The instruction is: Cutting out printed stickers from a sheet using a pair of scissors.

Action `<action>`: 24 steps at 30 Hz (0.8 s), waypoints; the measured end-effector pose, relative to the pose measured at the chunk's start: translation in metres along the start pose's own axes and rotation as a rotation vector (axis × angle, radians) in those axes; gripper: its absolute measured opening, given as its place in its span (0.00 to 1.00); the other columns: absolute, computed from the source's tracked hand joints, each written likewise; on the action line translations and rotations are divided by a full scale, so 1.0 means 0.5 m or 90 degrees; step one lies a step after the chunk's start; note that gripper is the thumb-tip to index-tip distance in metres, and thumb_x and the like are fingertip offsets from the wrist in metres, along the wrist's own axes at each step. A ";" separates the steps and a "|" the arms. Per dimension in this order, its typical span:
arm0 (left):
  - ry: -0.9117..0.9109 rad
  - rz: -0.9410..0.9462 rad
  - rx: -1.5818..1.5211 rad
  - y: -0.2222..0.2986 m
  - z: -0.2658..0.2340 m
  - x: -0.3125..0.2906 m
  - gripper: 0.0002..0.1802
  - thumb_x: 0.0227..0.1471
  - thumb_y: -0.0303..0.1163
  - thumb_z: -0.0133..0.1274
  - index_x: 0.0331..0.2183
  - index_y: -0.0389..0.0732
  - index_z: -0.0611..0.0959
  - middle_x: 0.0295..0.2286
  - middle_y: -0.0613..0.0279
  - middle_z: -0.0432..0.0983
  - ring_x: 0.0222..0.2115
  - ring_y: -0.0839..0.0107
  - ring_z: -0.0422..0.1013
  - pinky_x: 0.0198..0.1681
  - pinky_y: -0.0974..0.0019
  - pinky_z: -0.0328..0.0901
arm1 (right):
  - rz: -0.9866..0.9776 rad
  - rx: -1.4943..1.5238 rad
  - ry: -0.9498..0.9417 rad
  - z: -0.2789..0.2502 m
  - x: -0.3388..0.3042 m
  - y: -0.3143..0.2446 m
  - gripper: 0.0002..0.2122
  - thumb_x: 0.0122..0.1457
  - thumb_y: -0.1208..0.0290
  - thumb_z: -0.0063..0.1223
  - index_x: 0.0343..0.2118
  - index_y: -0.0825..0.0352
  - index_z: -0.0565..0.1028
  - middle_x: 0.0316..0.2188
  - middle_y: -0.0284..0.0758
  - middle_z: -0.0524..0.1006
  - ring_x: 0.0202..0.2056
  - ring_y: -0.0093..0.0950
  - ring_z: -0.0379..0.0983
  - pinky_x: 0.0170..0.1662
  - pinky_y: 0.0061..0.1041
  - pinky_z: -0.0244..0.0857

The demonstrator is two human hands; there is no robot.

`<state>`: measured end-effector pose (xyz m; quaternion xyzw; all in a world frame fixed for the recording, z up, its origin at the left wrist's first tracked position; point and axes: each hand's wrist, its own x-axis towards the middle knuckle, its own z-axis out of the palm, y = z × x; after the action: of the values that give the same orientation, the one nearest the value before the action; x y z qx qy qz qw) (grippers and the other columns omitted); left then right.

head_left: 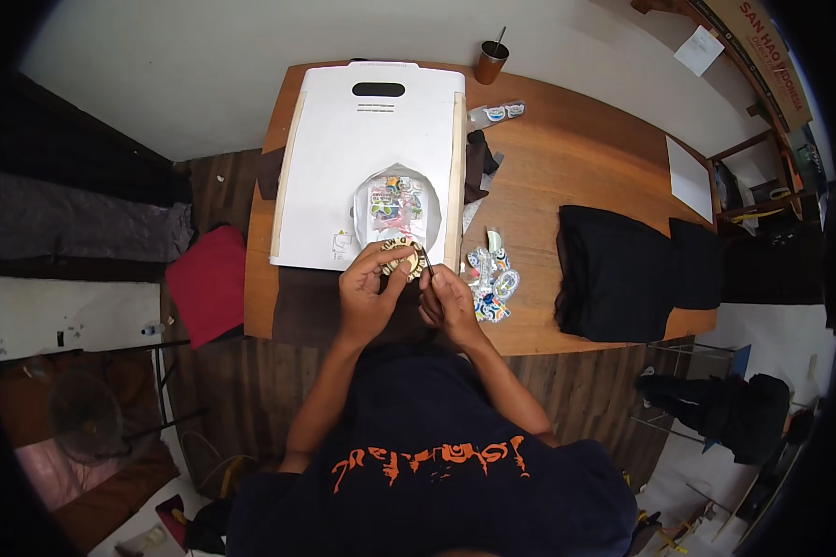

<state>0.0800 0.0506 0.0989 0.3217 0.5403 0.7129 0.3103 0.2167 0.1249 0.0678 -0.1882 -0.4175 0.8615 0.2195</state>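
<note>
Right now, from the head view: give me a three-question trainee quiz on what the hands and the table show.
1. True or false: both hands are on the round sticker.
2. What lies on the white board, just beyond the hands?
A. a pile of stickers on a round white sheet
B. a folded black cloth
C. a brown cup
3. Fill in: the brown cup at the table's far edge has a ____ standing in it.

Key
1. True: the left hand and right hand pinch it between them.
2. A: the pile of stickers; the black cloth lies on the wooden table to the right.
3. A thin stick or straw.
</note>
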 end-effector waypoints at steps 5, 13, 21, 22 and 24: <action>0.008 0.017 -0.052 -0.017 -0.009 -0.008 0.08 0.55 0.14 0.53 0.39 0.27 0.81 0.38 0.58 0.77 0.39 0.76 0.73 0.44 0.74 0.67 | -0.004 -0.002 -0.001 0.000 0.002 -0.005 0.16 0.71 0.57 0.38 0.37 0.66 0.67 0.13 0.21 0.53 0.12 0.13 0.45 0.17 0.17 0.42; 0.019 -0.027 -0.035 -0.009 -0.003 -0.004 0.13 0.55 0.14 0.53 0.44 0.27 0.80 0.39 0.57 0.77 0.41 0.75 0.73 0.46 0.74 0.67 | 0.000 0.002 0.002 -0.002 0.000 -0.003 0.16 0.71 0.56 0.37 0.37 0.67 0.67 0.12 0.21 0.53 0.12 0.13 0.45 0.17 0.17 0.42; 0.033 -0.023 -0.007 0.001 0.001 -0.002 0.18 0.55 0.14 0.53 0.49 0.27 0.79 0.44 0.56 0.75 0.44 0.75 0.71 0.48 0.74 0.66 | 0.002 -0.010 0.000 -0.003 -0.001 -0.003 0.16 0.71 0.56 0.37 0.37 0.67 0.68 0.12 0.22 0.54 0.12 0.13 0.46 0.17 0.17 0.43; 0.037 -0.031 0.005 0.001 0.000 -0.002 0.18 0.55 0.14 0.53 0.49 0.28 0.79 0.44 0.56 0.75 0.44 0.75 0.71 0.48 0.75 0.65 | 0.013 -0.002 0.000 -0.004 -0.001 -0.001 0.16 0.71 0.56 0.37 0.37 0.67 0.68 0.12 0.22 0.54 0.12 0.13 0.46 0.17 0.16 0.43; 0.035 -0.029 -0.001 0.002 0.000 0.000 0.18 0.55 0.14 0.53 0.49 0.28 0.78 0.44 0.56 0.75 0.44 0.76 0.71 0.48 0.75 0.65 | 0.010 -0.006 -0.005 -0.004 -0.001 -0.002 0.16 0.71 0.57 0.37 0.37 0.67 0.68 0.12 0.22 0.54 0.12 0.13 0.46 0.17 0.16 0.43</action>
<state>0.0797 0.0504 0.0998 0.2891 0.5550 0.7150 0.3117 0.2182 0.1266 0.0677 -0.1889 -0.4209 0.8619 0.2103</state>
